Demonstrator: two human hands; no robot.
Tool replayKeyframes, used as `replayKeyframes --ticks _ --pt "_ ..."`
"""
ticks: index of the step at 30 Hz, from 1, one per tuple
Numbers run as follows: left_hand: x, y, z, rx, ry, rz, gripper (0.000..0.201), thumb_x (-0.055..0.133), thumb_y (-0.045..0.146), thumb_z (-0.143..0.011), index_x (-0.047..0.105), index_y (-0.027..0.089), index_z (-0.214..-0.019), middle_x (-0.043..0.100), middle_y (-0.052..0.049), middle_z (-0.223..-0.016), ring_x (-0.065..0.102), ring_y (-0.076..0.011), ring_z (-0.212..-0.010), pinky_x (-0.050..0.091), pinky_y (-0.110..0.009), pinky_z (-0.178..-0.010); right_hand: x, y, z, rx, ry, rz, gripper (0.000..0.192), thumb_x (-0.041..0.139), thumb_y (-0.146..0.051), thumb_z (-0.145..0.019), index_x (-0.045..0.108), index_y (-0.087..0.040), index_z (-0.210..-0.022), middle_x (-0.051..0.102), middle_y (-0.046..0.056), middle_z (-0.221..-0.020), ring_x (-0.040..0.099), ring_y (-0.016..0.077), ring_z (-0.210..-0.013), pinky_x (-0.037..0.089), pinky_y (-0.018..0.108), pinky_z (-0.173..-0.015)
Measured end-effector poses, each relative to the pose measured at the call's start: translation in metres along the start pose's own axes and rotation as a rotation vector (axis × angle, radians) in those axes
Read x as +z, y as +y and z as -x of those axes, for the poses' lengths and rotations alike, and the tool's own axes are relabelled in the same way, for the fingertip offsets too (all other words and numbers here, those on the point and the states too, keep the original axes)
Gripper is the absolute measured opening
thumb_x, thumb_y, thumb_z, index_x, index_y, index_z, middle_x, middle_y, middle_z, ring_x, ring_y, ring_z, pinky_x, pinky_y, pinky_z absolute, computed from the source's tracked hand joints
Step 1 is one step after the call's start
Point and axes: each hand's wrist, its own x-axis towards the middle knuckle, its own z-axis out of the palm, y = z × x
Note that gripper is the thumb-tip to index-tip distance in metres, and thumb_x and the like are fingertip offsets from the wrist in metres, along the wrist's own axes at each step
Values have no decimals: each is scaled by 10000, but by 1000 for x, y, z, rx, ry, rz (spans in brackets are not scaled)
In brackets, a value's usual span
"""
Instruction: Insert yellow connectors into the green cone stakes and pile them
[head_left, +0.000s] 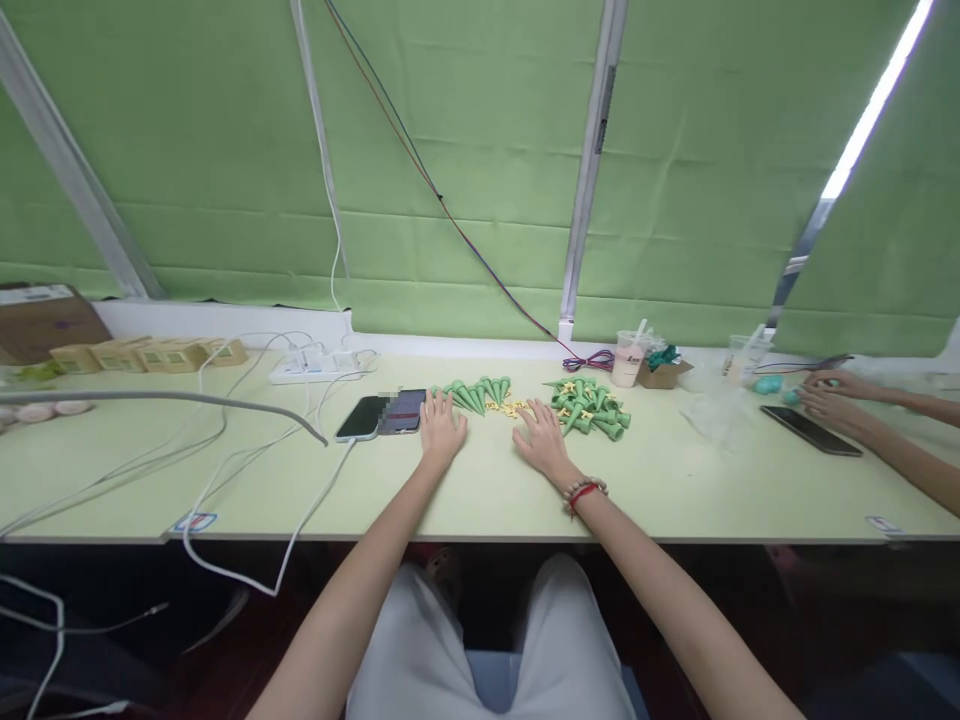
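Note:
My left hand (pixel 441 428) lies flat on the pale green table (pixel 480 490), fingers apart, between a phone (pixel 381 415) and a row of green cones (pixel 474 393). My right hand (pixel 541 440) also rests palm down, holding nothing, just left of a heap of green cones (pixel 591 408). Small yellow pieces (pixel 508 407) lie between the two cone groups, near my right fingertips. A red and beaded bracelet (pixel 583 491) circles my right wrist.
A power strip (pixel 315 366) with white cables sits at the back left, small boxes (pixel 142 355) further left. Two drink cups (pixel 628 358) and a cardboard tray (pixel 663 374) stand behind the heap. Another person's hands (pixel 829 395) and a dark phone (pixel 811 430) are at the right.

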Motion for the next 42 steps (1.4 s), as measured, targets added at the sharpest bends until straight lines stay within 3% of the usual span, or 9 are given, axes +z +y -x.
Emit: replayKeyframes --ticks 5,10,12,15,18,21,29,35,42 --pt "-12 4 18 -56 -26 -26 602 339 303 -826 385 47 -1369 245 -151 -1491 104 -292 -1398 20 -477 -1129 -4 2 3 209 5 27 496 461 -346 -837 502 -124 -1279 439 160 -1371 298 279 -1320 160 445 -1080" --pt "-26 9 35 -147 -47 -20 687 394 345 -800 257 116 -1433 155 -163 -1515 93 -358 -1387 18 -608 -1064 0 4 5 271 30 -8 545 456 -366 -829 466 -77 -1291 440 204 -1347 321 300 -1290 193 472 -1047" --pt "-32 11 37 -24 -30 11 664 380 302 -815 238 122 -1438 152 -151 -1518 129 -335 -1384 111 -531 -1082 1 6 6 243 62 -66 487 446 -349 -831 512 -79 -1231 494 191 -1282 393 278 -1225 230 442 -1030" --pt "-39 14 37 252 -130 40 551 341 240 -841 347 134 -1382 245 -132 -1492 236 -274 -1356 209 -414 -1066 0 7 8 214 74 -160 354 447 -328 -828 597 -118 -1071 567 145 -1142 471 249 -1102 307 392 -959" --pt "-39 15 35 466 -263 37 447 355 216 -835 473 160 -1262 355 -128 -1433 349 -271 -1284 238 -398 -1039 -1 7 8 242 39 -201 261 452 -304 -823 629 -137 -918 594 118 -1010 497 240 -1008 334 369 -890" --pt "-35 15 33 555 -306 33 376 364 216 -832 526 173 -1168 427 -126 -1368 404 -276 -1220 255 -399 -1016 -2 7 7 268 28 -193 228 451 -265 -817 632 -138 -874 602 108 -963 502 237 -980 335 359 -871" --pt "-31 14 31 342 -281 -55 399 305 200 -830 529 114 -1149 479 -170 -1289 460 -300 -1120 278 -426 -969 -4 7 7 347 -36 -129 320 456 -190 -799 626 -99 -1053 619 127 -1073 576 225 -935 406 320 -825" --pt "-26 11 30 144 -202 -66 509 337 203 -797 444 43 -1269 240 -172 -1488 315 -314 -1297 229 -431 -1039 -9 6 9 325 -95 -113 332 406 -117 -808 684 -146 -989 670 100 -1017 610 206 -884 437 293 -753" --pt "-17 8 26 72 -358 -12 538 355 278 -821 425 122 -1331 194 -124 -1512 124 -286 -1396 134 -488 -1104 -10 4 6 350 -132 -59 340 458 -181 -808 652 -142 -1084 663 121 -1051 615 214 -920 439 294 -775"
